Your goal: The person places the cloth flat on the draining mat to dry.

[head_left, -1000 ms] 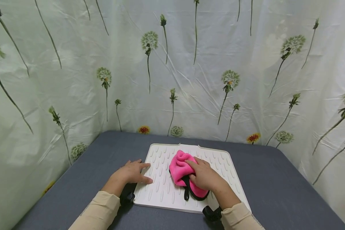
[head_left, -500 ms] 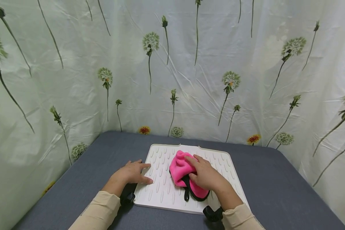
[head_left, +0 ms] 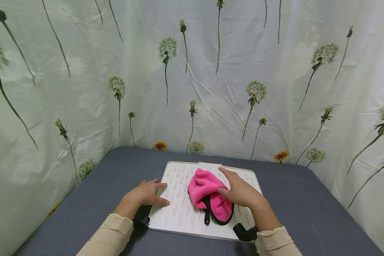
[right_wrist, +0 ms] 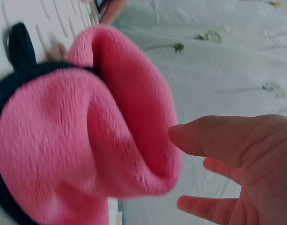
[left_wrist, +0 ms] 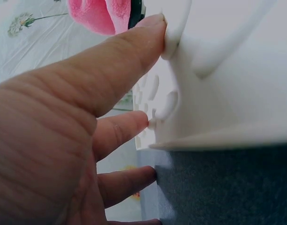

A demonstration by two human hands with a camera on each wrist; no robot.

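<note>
A bunched pink plush cloth (head_left: 203, 188) with black edging and a black hanging loop (head_left: 207, 217) lies on a white ribbed drying mat (head_left: 176, 220). My left hand (head_left: 145, 193) rests at the mat's left edge; its thumb and index finger touch the ribbed surface and other fingertips reach the dark tabletop, as the left wrist view shows. Just right of the cloth is my right hand (head_left: 241, 188), fingers extended and grasping nothing. In the right wrist view its thumb (right_wrist: 204, 133) overlaps the cloth's fold (right_wrist: 152, 117); whether they touch I cannot tell.
The table (head_left: 294, 206) has a dark grey cover. Behind it and to the sides hangs a pale curtain (head_left: 208, 89) printed with dandelions. A black wrist device (head_left: 244, 233) sits under my right wrist, near the mat's front edge.
My right hand has come off the cloth and shifted to the right, its fingers spreading. The cloth stays bunched in nearly the same place. My left hand has not moved.
</note>
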